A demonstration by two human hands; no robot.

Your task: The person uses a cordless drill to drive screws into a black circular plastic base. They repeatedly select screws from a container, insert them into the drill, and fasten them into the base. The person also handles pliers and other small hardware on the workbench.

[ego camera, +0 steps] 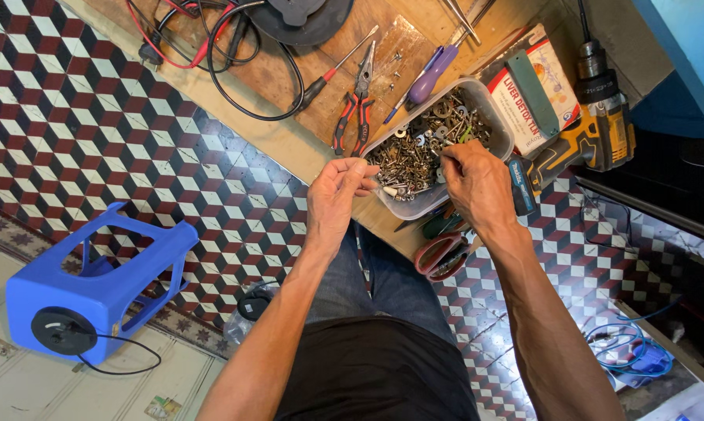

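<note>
A wooden bench [290,140] is carrying a clear tub [498,117] of screws [414,156] at its near edge. The right hand [477,183] is reaching into the tub, fingers pinched together among the screws. The left hand [336,195] is hovering beside the tub's left corner, fingertips curled onto something too small to tell.

Bright, even daylight fills this sharp overhead view, with only soft, short shadows under the hands and tools, a mild sheen on the patterned floor tiles [95,101], slight wide-angle bending of lines toward the edges, and a darker, shaded area at the far right.
</note>
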